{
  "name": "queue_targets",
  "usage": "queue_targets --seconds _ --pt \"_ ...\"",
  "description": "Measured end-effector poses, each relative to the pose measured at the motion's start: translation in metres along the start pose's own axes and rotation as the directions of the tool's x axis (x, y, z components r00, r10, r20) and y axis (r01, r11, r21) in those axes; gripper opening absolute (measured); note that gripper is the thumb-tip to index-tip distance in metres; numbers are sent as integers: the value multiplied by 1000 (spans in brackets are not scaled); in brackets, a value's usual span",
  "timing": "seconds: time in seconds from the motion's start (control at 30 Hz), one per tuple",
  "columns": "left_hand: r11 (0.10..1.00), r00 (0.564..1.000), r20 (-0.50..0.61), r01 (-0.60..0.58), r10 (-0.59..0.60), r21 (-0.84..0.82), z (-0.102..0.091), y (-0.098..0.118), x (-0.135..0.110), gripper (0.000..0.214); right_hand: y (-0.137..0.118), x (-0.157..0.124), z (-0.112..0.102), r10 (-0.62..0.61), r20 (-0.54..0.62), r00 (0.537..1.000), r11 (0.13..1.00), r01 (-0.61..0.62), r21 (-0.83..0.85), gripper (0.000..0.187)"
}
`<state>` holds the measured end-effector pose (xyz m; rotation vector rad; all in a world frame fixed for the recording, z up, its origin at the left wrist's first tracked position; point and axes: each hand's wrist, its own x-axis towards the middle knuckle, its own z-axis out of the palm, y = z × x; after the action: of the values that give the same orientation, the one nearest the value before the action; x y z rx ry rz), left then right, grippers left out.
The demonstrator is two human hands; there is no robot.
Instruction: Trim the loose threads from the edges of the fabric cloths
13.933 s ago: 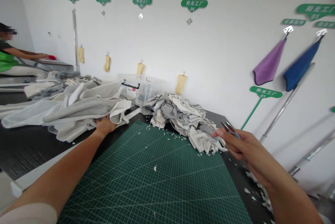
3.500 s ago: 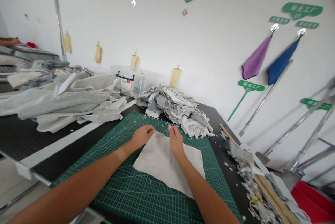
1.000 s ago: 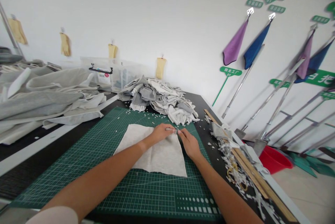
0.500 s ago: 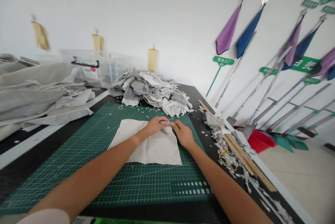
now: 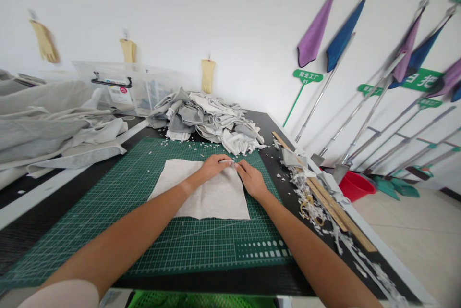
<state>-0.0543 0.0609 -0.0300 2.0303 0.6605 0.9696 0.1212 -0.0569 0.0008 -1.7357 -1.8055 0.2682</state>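
A light grey square of cloth (image 5: 201, 192) lies flat on a green cutting mat (image 5: 151, 240). Both hands meet at its far right corner. My left hand (image 5: 213, 166) has its fingers closed in a pinch on the cloth's far edge. My right hand (image 5: 252, 179) rests next to it with fingers curled on the same corner. Just beyond the hands is a heap of grey and white cloth pieces (image 5: 209, 120).
Large folded grey fabric (image 5: 54, 130) lies at the left. A clear plastic box (image 5: 118, 88) stands by the wall. A wooden ruler (image 5: 324, 197) and cloth scraps (image 5: 309, 192) line the table's right edge. A red basin (image 5: 355, 185) and mop poles (image 5: 363, 116) stand at right.
Both hands have stayed pinched at the cloth's far right corner; the view has tipped slightly down and left. Earlier the hands worked along the far edge toward this corner.
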Motion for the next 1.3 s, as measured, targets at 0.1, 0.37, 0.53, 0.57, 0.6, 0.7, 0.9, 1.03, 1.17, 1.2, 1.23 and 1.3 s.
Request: queue_targets --seconds 0.1,0.37,0.53,0.57,0.6,0.7,0.9,1.03,1.17,1.2,1.23,1.3 --pt "1000 1000 7 2 -2 -14 0 -1 0 32 -2 -1 0 12 6 1000 1000 -12 0 42" --pt "999 999 53 -4 6 -45 -1 -2 -1 31 -3 -3 5 17 8 1000 1000 -17 0 39" --pt "998 998 66 4 0 -55 -1 0 -2 34 -3 -2 7 22 7 1000 1000 -22 -9 42" --pt "998 998 66 1 3 -63 -1 1 -2 34 -3 -2 7 21 7 1000 1000 -21 -9 42" --pt "997 998 67 -3 8 -72 -1 1 -2 34 -4 -3 7 22 8 1000 1000 -22 -7 42" --pt "995 998 64 -12 19 -103 -2 1 -2 34 -6 -3 8 39 -1 999 999 -39 18 43" --pt "989 998 55 10 -2 -147 -2 -1 -1 35 -10 -4 11 70 -29 997 997 -69 39 42" --pt "988 998 62 6 4 -157 -3 -1 -1 35 -12 -4 13 74 -35 997 997 -73 25 41" --pt "987 999 50 4 4 -162 -3 -2 0 33 -13 -4 15 60 -51 997 998 -59 22 39" --pt "986 999 46 5 3 -166 -3 -2 0 33 -13 -4 16 60 -56 997 998 -59 21 38" --pt "986 999 43 4 3 -170 -3 -2 0 33 -13 -4 17 60 -59 996 998 -59 19 38" --pt "984 999 40 2 6 -180 -3 -2 -1 33 -13 -4 18 56 -64 996 998 -55 16 37"
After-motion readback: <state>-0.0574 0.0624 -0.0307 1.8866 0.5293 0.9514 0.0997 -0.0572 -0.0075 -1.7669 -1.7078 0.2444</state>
